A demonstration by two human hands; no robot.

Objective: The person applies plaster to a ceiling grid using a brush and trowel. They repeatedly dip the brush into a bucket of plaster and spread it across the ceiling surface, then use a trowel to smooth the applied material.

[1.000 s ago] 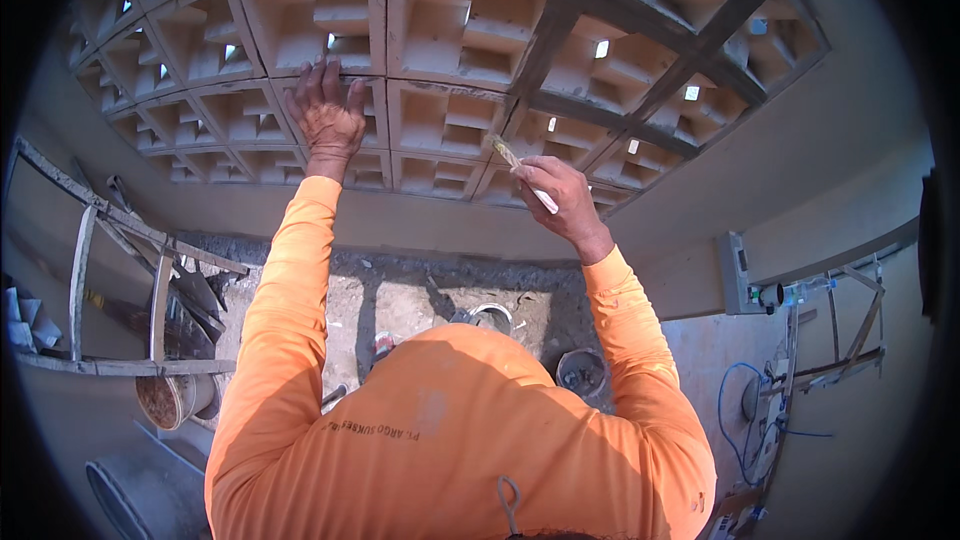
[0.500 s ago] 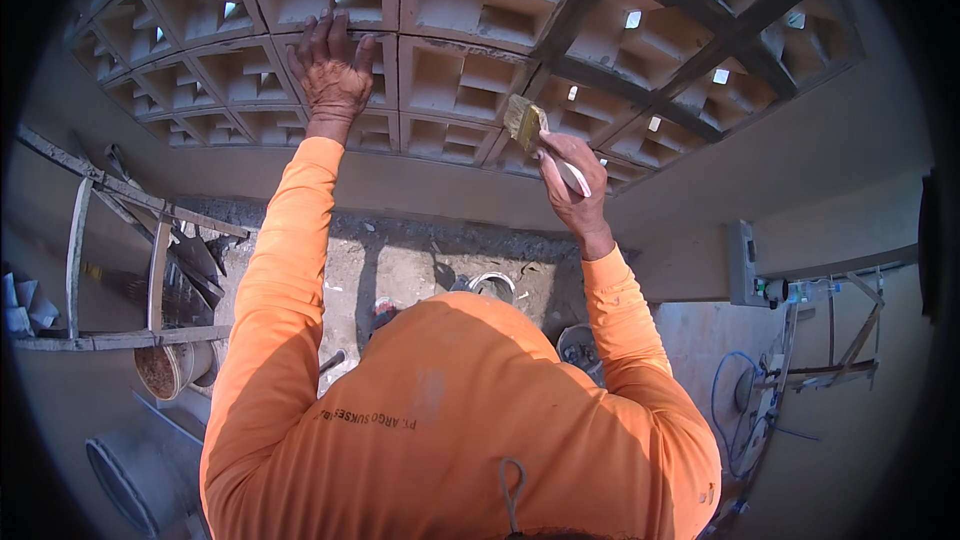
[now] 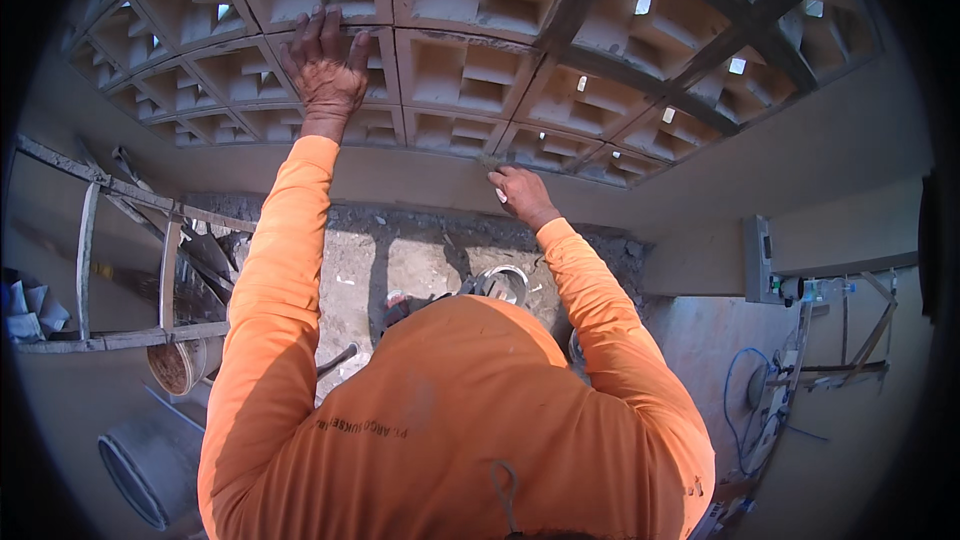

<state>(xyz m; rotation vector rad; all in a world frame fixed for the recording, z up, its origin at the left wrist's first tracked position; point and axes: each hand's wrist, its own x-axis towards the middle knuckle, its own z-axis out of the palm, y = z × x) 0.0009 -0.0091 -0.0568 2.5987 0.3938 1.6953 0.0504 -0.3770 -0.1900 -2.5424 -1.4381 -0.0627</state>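
A paintbrush (image 3: 489,162) is being gripped in the right hand (image 3: 522,192), whose fingers are being kept curled closed around its pale handle. The bristles are being held at the lower edge of the block lattice (image 3: 446,73), just above the plain wall (image 3: 400,176); whether they are being pressed against the surface cannot be told. The left hand (image 3: 330,80) is being held higher on the lattice, well apart from the brush, its fingers being spread open and nothing being gripped by them; the palm is being hidden from view. Both arms are being covered by orange sleeves (image 3: 272,260), the left one being stretched further upward. On the right half of the lattice, some joints are being covered by dark grey bands (image 3: 573,0). Below, a white-rimmed bucket (image 3: 516,278) is being partly hidden by the body. At the left, a wooden frame (image 3: 86,260) is being seen beside a tipped bucket (image 3: 174,366) and a large grey drum (image 3: 150,470); at the right, a blue hose (image 3: 727,395) is being shown in loose curves.
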